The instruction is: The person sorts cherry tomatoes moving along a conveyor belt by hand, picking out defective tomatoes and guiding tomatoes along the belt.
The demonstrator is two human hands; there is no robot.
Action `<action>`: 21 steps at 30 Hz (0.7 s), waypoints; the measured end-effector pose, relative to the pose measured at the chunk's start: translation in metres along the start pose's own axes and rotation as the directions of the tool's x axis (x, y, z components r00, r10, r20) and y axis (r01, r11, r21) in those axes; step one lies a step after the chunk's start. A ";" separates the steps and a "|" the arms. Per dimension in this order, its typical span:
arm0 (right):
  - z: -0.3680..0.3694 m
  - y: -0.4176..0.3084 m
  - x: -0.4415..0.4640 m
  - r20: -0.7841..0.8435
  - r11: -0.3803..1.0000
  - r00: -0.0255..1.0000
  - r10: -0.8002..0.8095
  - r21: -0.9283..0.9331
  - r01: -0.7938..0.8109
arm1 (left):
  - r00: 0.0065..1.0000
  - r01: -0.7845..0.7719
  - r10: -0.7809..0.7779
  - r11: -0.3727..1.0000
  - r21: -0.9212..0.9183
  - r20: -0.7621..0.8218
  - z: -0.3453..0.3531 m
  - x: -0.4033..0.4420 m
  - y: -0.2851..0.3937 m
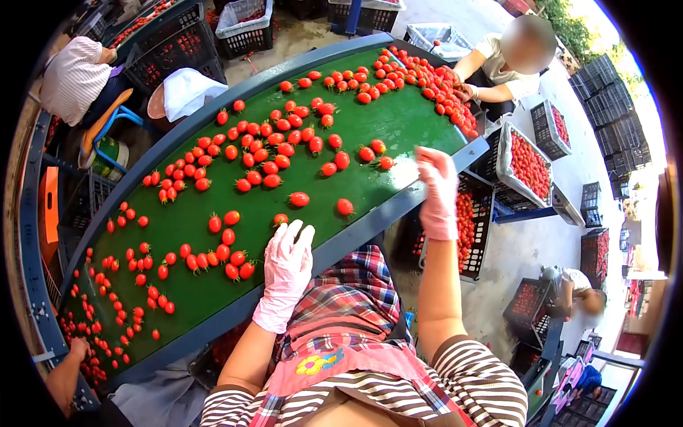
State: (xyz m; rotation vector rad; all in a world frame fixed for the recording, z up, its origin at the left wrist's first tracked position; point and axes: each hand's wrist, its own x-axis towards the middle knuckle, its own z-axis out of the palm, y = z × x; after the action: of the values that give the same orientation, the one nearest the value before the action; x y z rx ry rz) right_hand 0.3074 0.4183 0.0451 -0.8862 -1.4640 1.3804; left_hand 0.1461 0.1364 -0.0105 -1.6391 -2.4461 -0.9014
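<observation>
I'm seeing tomatoes (270, 167) lying loose on the belt (420, 128). Above its near side, my left hand (286, 274) is holding its fingers slightly apart beside one; at its near rail (384, 217), my right hand (437, 186) is blurring, so I can't tell its fingers. At its right end, a co-worker (525, 84) is touching more. A hasty sweep could be tipping some off.

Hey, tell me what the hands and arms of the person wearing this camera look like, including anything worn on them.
The left hand and right hand wear thin, wrinkled, pale pink gloves. The forearms are bare below sleeves with dark brown and white stripes.
</observation>
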 end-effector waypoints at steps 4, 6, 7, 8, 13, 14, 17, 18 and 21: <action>-0.082 0.017 0.012 -0.314 0.509 0.896 -0.314 -0.852 -0.120 | 0.995 -0.104 0.104 0.994 -0.028 -0.008 0.001 0.048 0.024; -0.077 0.030 0.015 -0.097 0.470 0.904 -0.416 -0.874 0.123 | 0.979 -0.202 0.203 0.979 -0.029 0.022 0.016 0.079 0.038; -0.052 0.023 0.009 -0.018 0.620 0.965 -0.261 -0.770 0.154 | 0.961 -0.274 0.272 0.961 0.035 0.047 0.033 0.090 0.035; -0.027 0.020 0.004 0.135 0.595 0.966 -0.219 -0.766 0.242 | 0.949 -0.312 0.303 0.941 0.129 0.082 0.050 0.097 0.026; 0.026 0.066 -0.027 0.257 0.446 0.957 -0.138 -0.846 0.291 | 0.997 -0.075 0.062 0.926 0.371 0.048 0.042 0.154 -0.026; 0.029 0.062 -0.026 0.213 0.483 0.971 -0.106 -0.843 0.238 | 0.998 -0.058 0.056 0.948 0.313 0.016 0.034 0.173 -0.037; 0.032 0.064 -0.023 0.219 0.486 0.968 -0.122 -0.837 0.251 | 0.997 0.079 -0.078 0.931 0.357 -0.017 0.013 0.238 -0.073; 0.035 0.061 -0.024 0.214 0.488 0.970 -0.113 -0.838 0.242 | 0.976 0.194 -0.215 0.919 0.343 0.022 0.011 0.252 -0.084; 0.043 0.049 -0.022 0.199 0.375 0.970 -0.143 -0.896 0.239 | 0.897 0.284 -0.361 0.913 0.293 0.254 0.028 0.274 -0.107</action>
State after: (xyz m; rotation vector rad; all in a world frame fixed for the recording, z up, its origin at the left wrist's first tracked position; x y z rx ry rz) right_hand 0.2705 0.3892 -0.0045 -1.2539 -2.3770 0.2826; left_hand -0.0570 0.3485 0.0186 -1.3929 -2.9587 -0.3527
